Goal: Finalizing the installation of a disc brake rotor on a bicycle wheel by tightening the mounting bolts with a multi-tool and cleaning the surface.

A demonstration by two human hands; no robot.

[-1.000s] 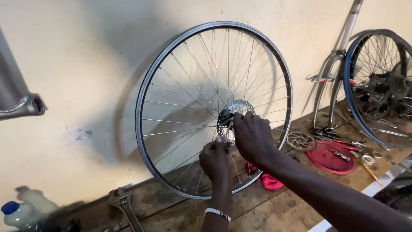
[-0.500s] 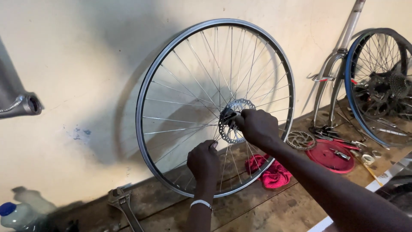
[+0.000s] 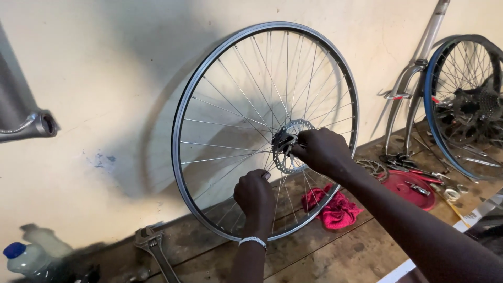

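Your right hand (image 3: 322, 151) is closed at the wheel's hub (image 3: 283, 141), fingertips pinching something small there, too small to tell what. The hand lies across the disc rotor (image 3: 285, 157), which sits on the near face of the hub. Your left hand (image 3: 254, 193) is lower down, fingers curled around spokes in the bottom part of the wheel (image 3: 181, 136); a light band circles that wrist.

The wheel stands upright on the wooden bench (image 3: 314, 257), bare of a tyre, its rim leaning back against the pale wall (image 3: 105, 78).

Behind the lower spokes, just past your right forearm, a red rag (image 3: 335, 212) lies crumpled on the bench. Further right sit a loose rotor (image 3: 373, 169) and a red round tray (image 3: 406, 186) with small tools on it. Beyond those a grey fork (image 3: 414, 78) leans on the wall, beside a second wheel (image 3: 461, 105) with a blue rim.

To your left, an adjustable wrench (image 3: 154, 249) lies near the wheel's bottom edge, and a plastic bottle (image 3: 23, 259) with a blue cap is at the far left. A grey frame tube (image 3: 26, 126) juts in from the left edge.
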